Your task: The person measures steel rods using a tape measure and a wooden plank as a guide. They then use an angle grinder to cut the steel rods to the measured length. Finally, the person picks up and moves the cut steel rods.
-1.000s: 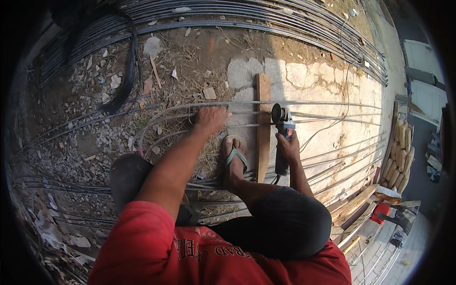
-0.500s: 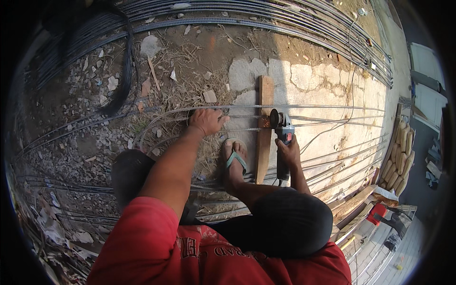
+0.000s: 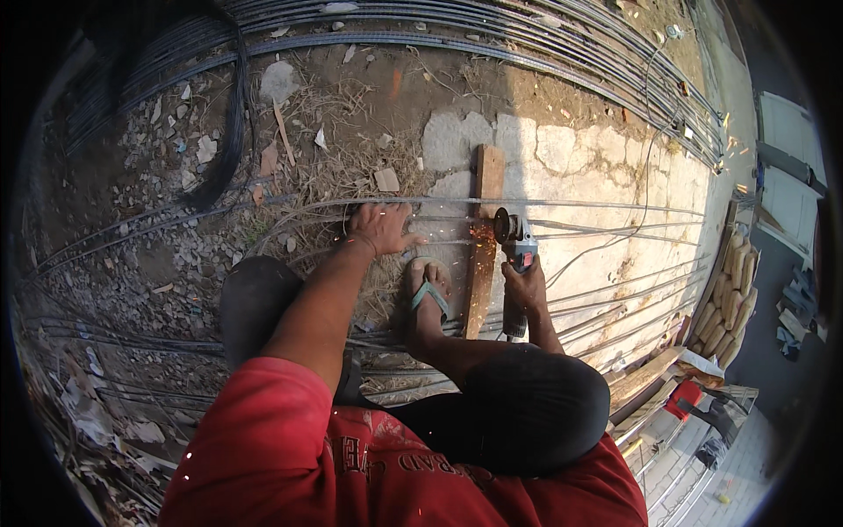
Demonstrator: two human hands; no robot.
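My right hand (image 3: 525,285) grips an angle grinder (image 3: 513,239) whose disc meets thin steel rods (image 3: 606,208) where they cross a wooden plank (image 3: 483,237); orange sparks show at the plank. My left hand (image 3: 379,227) presses down on the rods just left of the plank. My foot in a green sandal (image 3: 427,294) rests on the ground between both hands, beside the plank. The grinder's cable (image 3: 645,176) runs off to the upper right.
Bundles of long steel rods (image 3: 492,35) lie along the far side and to the left (image 3: 105,325). Rubble and dry grass (image 3: 342,167) cover the ground. Stacked timber pieces (image 3: 733,290) stand at the right, and a red tool (image 3: 680,400) lies at lower right.
The grinder has moved left onto the rods over the plank, and sparks now fly there. My left hand stays pressed on the rods.
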